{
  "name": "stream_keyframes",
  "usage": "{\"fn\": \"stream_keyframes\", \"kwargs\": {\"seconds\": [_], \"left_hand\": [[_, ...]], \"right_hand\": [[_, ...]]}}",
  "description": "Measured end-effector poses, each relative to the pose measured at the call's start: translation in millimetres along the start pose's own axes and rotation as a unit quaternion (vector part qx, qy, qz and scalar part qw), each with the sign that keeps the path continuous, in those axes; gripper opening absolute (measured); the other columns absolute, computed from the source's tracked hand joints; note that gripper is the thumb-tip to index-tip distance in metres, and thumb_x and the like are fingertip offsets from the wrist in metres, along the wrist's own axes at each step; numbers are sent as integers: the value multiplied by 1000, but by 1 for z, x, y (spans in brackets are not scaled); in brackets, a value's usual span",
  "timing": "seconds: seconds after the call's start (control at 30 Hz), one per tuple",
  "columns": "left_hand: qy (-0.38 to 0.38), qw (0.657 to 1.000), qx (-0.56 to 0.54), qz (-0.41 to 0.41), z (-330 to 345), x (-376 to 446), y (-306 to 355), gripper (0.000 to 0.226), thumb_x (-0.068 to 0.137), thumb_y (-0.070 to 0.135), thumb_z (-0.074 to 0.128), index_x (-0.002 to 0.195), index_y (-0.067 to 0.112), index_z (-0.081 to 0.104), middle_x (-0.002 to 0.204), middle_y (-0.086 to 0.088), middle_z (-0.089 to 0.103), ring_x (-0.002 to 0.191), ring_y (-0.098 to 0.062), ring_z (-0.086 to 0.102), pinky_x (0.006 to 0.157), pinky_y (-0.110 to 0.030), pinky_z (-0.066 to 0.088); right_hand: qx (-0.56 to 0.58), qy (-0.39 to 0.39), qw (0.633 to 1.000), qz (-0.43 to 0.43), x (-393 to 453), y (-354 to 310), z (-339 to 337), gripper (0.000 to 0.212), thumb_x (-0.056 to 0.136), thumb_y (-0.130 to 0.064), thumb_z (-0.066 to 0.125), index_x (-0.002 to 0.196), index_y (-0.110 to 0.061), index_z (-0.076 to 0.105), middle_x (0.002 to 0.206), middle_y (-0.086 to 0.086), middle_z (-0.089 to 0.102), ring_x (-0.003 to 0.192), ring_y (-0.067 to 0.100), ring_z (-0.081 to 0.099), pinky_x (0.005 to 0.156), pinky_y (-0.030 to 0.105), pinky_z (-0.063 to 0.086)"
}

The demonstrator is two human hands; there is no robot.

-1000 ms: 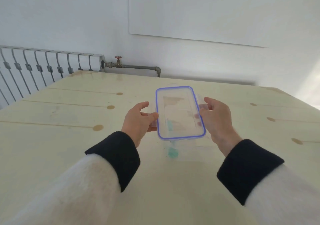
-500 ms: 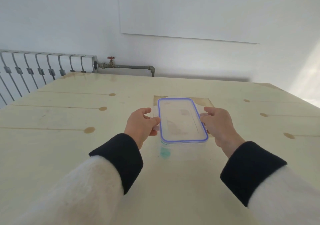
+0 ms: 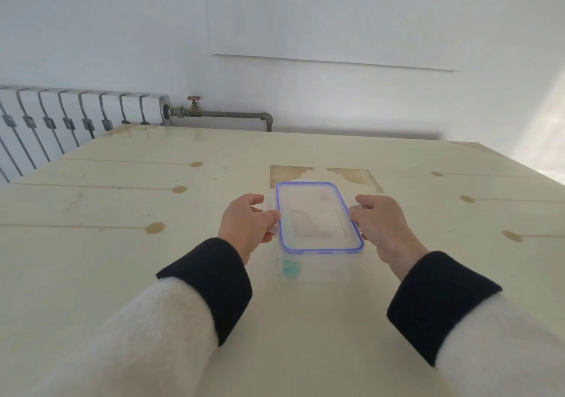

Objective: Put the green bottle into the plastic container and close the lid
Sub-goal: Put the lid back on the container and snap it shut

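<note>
Head view shows the clear rectangular lid with the blue rim seal (image 3: 319,217) lying flat and level over the transparent plastic container (image 3: 321,266) on the pale wooden desk (image 3: 122,274). A second ago the lid was tilted and held above the box; half a second ago it was coming down onto it; now its blue rim lines up with the container's top edge all round, so far as can be seen. The green bottle (image 3: 291,267) is inside, visible only as a blurred green patch through the near wall at the container's left front corner; its pose cannot be told.

The left hand (image 3: 249,226) is curled at the lid's left long edge, thumb and fingers pinching the clear side flap there. The right hand (image 3: 380,223) mirrors it on the right long edge, fingers closed on that flap. Neither hand is spread flat on top.

Judged from this, the bottle step is done and the lid is seated but probably not latched: the side flaps appear to stand out from the walls. Pressing both flaps down until they catch looks like the remaining work, and the end flaps, which are hard to make out, may need the same.
</note>
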State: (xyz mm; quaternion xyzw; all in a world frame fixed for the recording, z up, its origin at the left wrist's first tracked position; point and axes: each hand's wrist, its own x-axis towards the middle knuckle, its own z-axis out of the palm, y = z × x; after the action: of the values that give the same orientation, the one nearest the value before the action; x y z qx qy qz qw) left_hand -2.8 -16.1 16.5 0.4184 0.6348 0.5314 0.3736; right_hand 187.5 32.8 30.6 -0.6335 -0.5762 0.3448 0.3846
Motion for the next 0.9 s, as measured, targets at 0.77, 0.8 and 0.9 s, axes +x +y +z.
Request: {"fn": "stream_keyframes", "kwargs": {"seconds": [0.77, 0.8, 0.9], "left_hand": [[-2, 1000, -12, -14, 5, -3, -6, 38, 87, 11, 57, 125, 8, 52, 99, -9, 60, 64, -14, 55, 59, -26, 50], [2, 1000, -6, -14, 7, -3, -7, 39, 88, 11, 55, 126, 7, 51, 102, -10, 61, 66, -15, 56, 63, -28, 51], [15, 1000, 7, -8, 10, -5, -6, 41, 88, 20, 55, 127, 5, 51, 100, -10, 64, 71, -17, 59, 72, -33, 55]], "right_hand": [[-7, 11, 1000, -26, -7, 11, 4, 43, 88, -8, 48, 131, -8, 51, 128, 9, 57, 113, 23, 53, 87, 28, 40], [-5, 9, 1000, -24, -7, 11, 4, 43, 88, -8, 48, 131, -8, 50, 130, 9, 56, 115, 24, 52, 88, 28, 39], [-3, 9, 1000, -21, -6, 11, 4, 45, 88, -9, 48, 133, -8, 49, 131, 9, 54, 116, 25, 52, 89, 29, 39]]}}
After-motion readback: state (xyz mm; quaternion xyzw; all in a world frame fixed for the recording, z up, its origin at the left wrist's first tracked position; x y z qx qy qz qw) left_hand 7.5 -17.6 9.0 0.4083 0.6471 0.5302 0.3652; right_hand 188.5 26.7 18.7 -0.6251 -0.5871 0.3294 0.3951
